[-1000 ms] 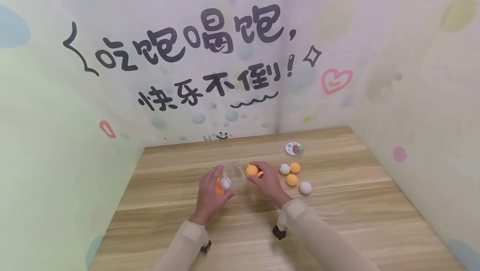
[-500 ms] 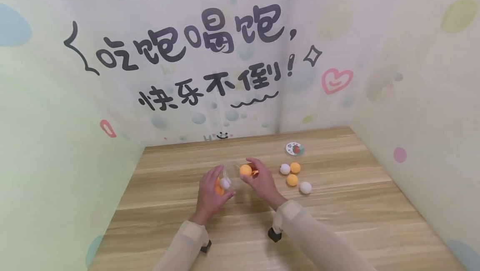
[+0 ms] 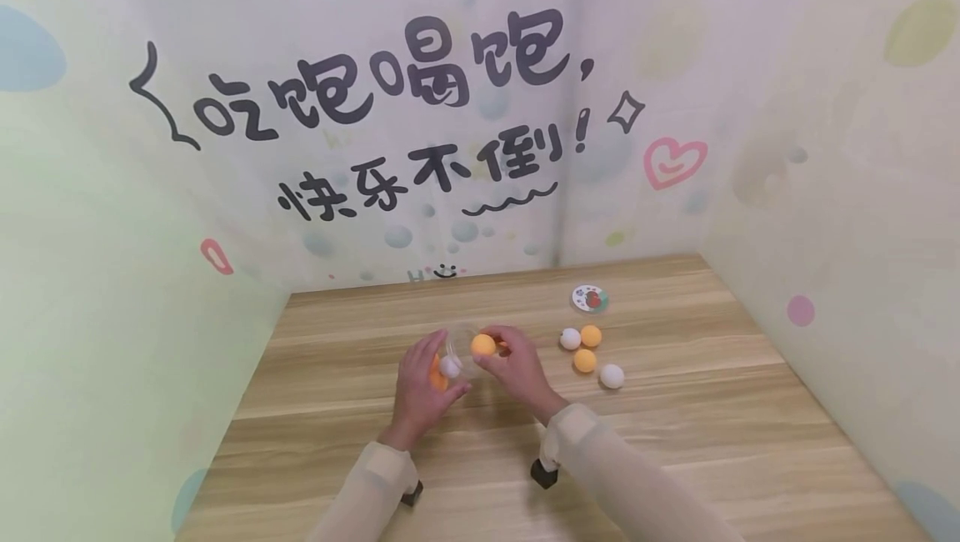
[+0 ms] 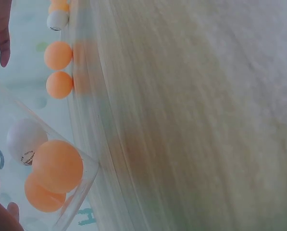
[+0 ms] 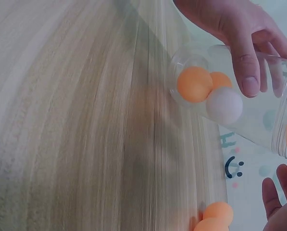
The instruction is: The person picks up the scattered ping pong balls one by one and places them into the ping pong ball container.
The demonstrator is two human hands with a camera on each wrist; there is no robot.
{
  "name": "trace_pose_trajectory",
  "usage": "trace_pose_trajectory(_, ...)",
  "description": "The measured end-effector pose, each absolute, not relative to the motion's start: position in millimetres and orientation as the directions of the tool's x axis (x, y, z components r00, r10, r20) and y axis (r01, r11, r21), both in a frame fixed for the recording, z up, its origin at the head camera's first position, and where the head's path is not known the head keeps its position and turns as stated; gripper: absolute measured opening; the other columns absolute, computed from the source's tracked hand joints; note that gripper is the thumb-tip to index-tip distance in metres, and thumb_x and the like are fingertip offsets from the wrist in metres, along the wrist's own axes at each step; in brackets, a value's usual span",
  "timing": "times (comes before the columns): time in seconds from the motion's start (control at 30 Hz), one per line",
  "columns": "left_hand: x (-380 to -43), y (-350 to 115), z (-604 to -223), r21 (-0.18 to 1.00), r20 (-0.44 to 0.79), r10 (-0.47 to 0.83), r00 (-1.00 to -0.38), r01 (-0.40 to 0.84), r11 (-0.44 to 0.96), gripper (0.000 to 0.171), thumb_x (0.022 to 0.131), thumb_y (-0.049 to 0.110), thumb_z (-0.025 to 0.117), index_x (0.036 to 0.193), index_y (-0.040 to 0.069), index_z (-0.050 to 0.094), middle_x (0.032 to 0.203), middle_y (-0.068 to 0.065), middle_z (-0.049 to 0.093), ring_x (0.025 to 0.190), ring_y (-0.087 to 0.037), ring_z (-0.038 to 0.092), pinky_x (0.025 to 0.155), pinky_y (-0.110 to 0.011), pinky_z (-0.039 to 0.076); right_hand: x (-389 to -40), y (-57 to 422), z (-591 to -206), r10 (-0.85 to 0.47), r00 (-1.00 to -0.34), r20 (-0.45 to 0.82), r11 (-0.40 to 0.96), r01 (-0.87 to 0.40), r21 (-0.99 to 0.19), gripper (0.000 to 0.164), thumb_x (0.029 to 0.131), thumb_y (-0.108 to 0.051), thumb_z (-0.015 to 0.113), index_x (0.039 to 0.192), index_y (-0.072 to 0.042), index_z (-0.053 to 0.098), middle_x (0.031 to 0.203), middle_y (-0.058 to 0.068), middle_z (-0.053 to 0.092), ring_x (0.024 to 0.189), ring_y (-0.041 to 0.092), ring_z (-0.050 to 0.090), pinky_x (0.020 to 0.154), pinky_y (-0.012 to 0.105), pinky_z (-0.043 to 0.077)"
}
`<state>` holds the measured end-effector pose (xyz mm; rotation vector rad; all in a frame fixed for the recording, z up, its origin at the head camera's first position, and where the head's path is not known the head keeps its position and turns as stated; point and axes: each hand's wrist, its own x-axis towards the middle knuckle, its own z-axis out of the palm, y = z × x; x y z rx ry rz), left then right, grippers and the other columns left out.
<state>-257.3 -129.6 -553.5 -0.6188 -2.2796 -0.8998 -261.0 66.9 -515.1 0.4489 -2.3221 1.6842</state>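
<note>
My left hand (image 3: 422, 388) grips a clear plastic jar (image 3: 463, 352), which is tipped with its mouth toward the right. Inside it, the right wrist view shows a white ping-pong ball (image 5: 224, 105) and two orange ping-pong balls (image 5: 194, 84) near the base. The left wrist view shows the same balls through the jar wall (image 4: 18, 103). At the jar's mouth, my right hand (image 3: 522, 364) pinches another orange ping-pong ball (image 3: 483, 346) between thumb and fingers. A bit of a second orange thing shows behind those fingers, mostly hidden.
Right of my hands lie loose ping-pong balls, orange (image 3: 585, 360) and white (image 3: 611, 376). A round printed disc (image 3: 590, 298) lies farther back on the wooden table (image 3: 337, 467). Printed cloth walls (image 3: 360, 250) border the table's back and sides.
My right hand has moved left with the orange ping-pong ball, bringing it to the jar's mouth. The left hand and the tipped jar have stayed almost still.
</note>
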Motion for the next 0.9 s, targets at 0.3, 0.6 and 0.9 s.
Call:
trace_pose_trajectory(0.3,-257.8,-128.6,-553.6,0.439,0.688,0.194,-0.699,0.614,0.655,0.094,0.061,0.03,0.093,0.141,0.007,0.048,0.138,-0.008,0.051,0.123,-0.028,0.048,0.099,-0.055,0.038,-261.8,65.2,-518.0,-0.154,-0.932,0.327,0.309,-0.36,-0.88,0.039,0.083,-0.01,0.077,0.118,-0.001,0.063,0.11,0.007,0.063,0.102,0.026,0.058,0.079,0.046,0.053)
trace_pose_trajectory(0.6,-257.8,-128.9,-554.2,0.438,0.682,0.206,-0.702,0.617,0.654,0.093,0.064,0.033,0.091,0.142,0.008,0.046,0.138,-0.008,0.051,0.124,-0.029,0.047,0.101,-0.055,0.036,-263.7,66.4,-518.6,-0.209,-0.94,0.269,0.322,-0.326,-0.889,0.039,0.084,-0.014,0.076,0.12,-0.003,0.064,0.117,0.006,0.063,0.104,0.021,0.057,0.075,0.032,0.053)
trace_pose_trajectory(0.9,-257.1,-128.1,-552.4,0.424,0.697,0.215,-0.684,0.636,0.645,0.094,0.061,0.029,0.091,0.141,0.005,0.047,0.139,-0.009,0.051,0.124,-0.03,0.048,0.099,-0.055,0.038,-266.3,69.4,-518.6,-0.272,-0.943,0.19,0.325,-0.276,-0.905,0.039,0.088,-0.02,0.073,0.123,-0.004,0.063,0.124,0.007,0.062,0.113,0.024,0.056,0.084,0.04,0.052)
